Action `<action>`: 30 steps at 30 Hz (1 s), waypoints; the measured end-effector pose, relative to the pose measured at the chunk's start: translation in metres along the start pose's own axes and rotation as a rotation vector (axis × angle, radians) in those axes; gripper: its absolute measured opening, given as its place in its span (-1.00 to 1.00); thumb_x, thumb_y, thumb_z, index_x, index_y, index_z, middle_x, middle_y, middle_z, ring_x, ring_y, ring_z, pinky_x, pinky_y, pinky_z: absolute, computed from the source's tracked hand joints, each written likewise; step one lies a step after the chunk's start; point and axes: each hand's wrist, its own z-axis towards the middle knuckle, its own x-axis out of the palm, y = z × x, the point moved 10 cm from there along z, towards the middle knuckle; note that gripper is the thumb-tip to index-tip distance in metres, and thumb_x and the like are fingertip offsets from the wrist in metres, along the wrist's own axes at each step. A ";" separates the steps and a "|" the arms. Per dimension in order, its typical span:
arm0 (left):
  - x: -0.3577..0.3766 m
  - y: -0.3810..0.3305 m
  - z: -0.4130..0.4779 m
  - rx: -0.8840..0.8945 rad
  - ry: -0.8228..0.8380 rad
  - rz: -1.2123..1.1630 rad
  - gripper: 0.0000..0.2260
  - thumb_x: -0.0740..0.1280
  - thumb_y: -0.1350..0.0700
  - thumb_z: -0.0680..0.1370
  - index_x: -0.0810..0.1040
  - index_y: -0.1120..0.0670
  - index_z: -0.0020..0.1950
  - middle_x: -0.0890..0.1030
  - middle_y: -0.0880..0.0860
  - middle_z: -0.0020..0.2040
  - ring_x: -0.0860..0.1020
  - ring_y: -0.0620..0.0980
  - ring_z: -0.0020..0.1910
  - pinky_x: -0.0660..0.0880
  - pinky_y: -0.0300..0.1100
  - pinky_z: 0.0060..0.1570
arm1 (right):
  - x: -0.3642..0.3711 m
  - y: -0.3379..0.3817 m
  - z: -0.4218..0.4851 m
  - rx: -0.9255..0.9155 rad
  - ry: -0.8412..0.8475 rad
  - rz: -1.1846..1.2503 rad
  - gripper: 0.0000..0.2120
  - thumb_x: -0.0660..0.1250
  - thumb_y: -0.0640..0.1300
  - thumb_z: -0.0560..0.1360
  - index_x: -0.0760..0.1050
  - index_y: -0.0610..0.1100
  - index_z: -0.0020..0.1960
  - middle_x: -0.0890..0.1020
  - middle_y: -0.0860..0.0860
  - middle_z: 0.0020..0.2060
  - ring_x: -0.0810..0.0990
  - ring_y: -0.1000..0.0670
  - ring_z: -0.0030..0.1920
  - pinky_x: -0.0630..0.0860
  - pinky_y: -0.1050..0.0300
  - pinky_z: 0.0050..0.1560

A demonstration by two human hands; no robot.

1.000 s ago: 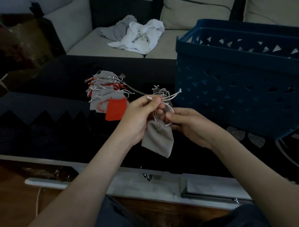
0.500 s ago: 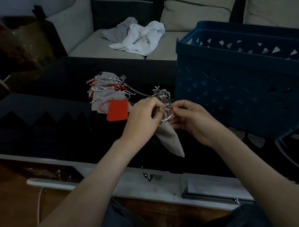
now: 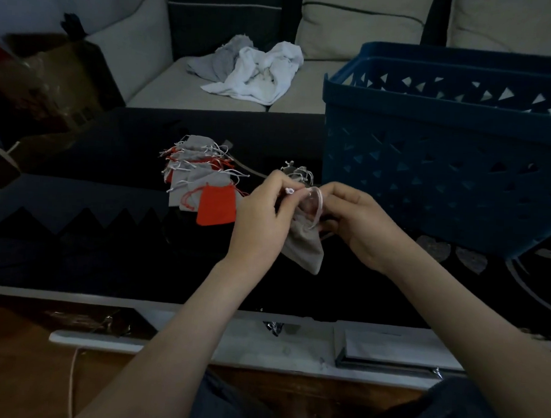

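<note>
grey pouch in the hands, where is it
In the head view the grey pouch hangs mid-frame between the left hand and right hand, which pinch its drawstring, just left of the blue basket.

The blue basket point(image 3: 443, 172) is hard moulded plastic, smooth with a dull sheen. Just left of it, the grey pouch point(image 3: 304, 249) is soft matt cloth with a pale twisted drawstring point(image 3: 321, 204). Further left, the heap of pouches point(image 3: 203, 177) is the same matt fabric. Under the basket the black tabletop point(image 3: 107, 264) is glossy and reflective. Behind it, crumpled towels point(image 3: 258, 75) look like rough terry.
</note>
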 end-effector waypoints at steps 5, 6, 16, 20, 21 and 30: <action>-0.010 0.032 0.002 -0.248 -0.077 -0.053 -0.90 0.24 0.16 0.61 0.44 0.12 -0.10 0.61 0.04 -0.18 0.54 -0.09 -0.22 0.43 -0.23 -0.22 | -0.030 0.017 0.002 -0.082 -0.201 0.670 -0.71 0.13 -0.22 0.56 0.41 -0.14 -0.32 0.67 -0.11 -0.22 0.66 -0.03 -0.11 0.52 0.09 0.02; -0.010 0.039 0.002 -0.294 -0.077 -0.065 -0.89 0.23 0.17 0.61 0.45 0.10 -0.11 0.61 0.00 -0.16 0.55 -0.11 -0.19 0.44 -0.25 -0.17 | -0.035 0.023 0.000 -0.101 -0.219 0.766 -0.74 0.13 -0.22 0.55 0.37 -0.14 -0.31 0.67 -0.11 -0.24 0.67 -0.04 -0.08 0.51 0.06 0.10; -0.005 0.057 -0.002 -0.497 -0.049 -0.215 -0.82 0.17 0.21 0.63 0.40 0.09 -0.18 0.51 -0.05 -0.34 0.39 -0.18 -0.49 0.36 -0.32 -0.44 | -0.036 0.034 -0.001 -0.143 -0.151 0.354 -0.68 0.16 -0.22 0.58 0.29 -0.08 -0.35 0.27 0.04 -0.55 0.22 0.08 -0.52 0.41 0.23 -0.37; 0.012 0.040 0.000 -0.479 0.092 -0.610 -0.82 0.12 0.25 0.65 0.34 0.15 -0.16 0.52 -0.02 -0.41 0.24 -0.13 -0.60 0.13 -0.33 -0.60 | -0.015 0.033 -0.007 -0.186 -0.027 -0.100 -0.86 0.33 -0.27 0.47 0.41 -0.11 -0.04 0.44 0.07 -0.39 0.36 0.17 -0.46 0.32 0.33 -0.41; 0.015 0.035 0.000 -0.458 0.116 -0.662 -0.82 0.12 0.26 0.65 0.33 0.16 -0.16 0.54 -0.01 -0.41 0.24 -0.14 -0.61 0.13 -0.34 -0.60 | -0.009 0.033 -0.007 -0.209 0.003 -0.183 -0.84 0.34 -0.30 0.48 0.43 -0.11 -0.01 0.49 0.06 -0.33 0.43 0.19 -0.40 0.36 0.36 -0.36; 0.018 0.017 0.003 -0.304 0.150 -0.667 -0.89 0.20 0.31 0.60 0.41 0.11 -0.03 0.63 0.24 -0.12 0.38 -0.12 -0.47 0.29 -0.31 -0.52 | 0.019 0.022 -0.011 -0.153 0.081 -0.330 -0.89 0.27 -0.28 0.54 0.56 -0.15 -0.02 0.56 -0.04 -0.24 0.51 0.18 -0.27 0.41 0.31 -0.21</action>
